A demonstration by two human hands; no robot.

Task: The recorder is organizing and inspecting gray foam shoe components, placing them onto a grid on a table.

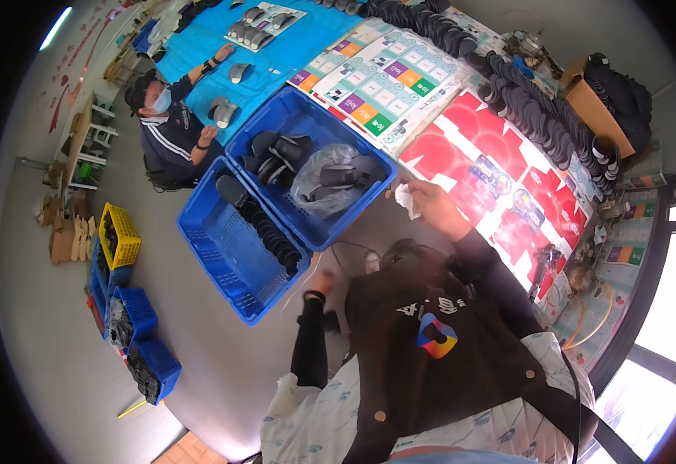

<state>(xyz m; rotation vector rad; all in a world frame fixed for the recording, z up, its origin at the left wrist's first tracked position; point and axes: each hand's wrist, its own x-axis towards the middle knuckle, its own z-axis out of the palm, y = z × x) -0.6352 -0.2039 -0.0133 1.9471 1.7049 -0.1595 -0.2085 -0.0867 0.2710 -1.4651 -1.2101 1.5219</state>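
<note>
My right hand (440, 212) is closed on a crumpled white cloth (407, 200) beside the corner of the large blue crate, near the table's edge. My left hand (322, 281) hangs lower, just off the near end of a second blue crate (222, 255); its fingers are blurred, and I see nothing in them. A row of dark curved pieces (264, 232) lines one side of that second crate. In the large blue crate (353, 224) lie more dark curved pieces (276, 151), along with a clear plastic bag (315, 185) that has grey curved pieces in it.
Red-and-white printed sheets (469, 155) cover the near table; a blue cover (276, 73) lies farther left. Stacked dark curved pieces (539, 108) run along the far side, near a cardboard box (597, 108). A masked person (168, 127) works at left. Yellow (121, 236) and blue crates (152, 371) stand on the floor.
</note>
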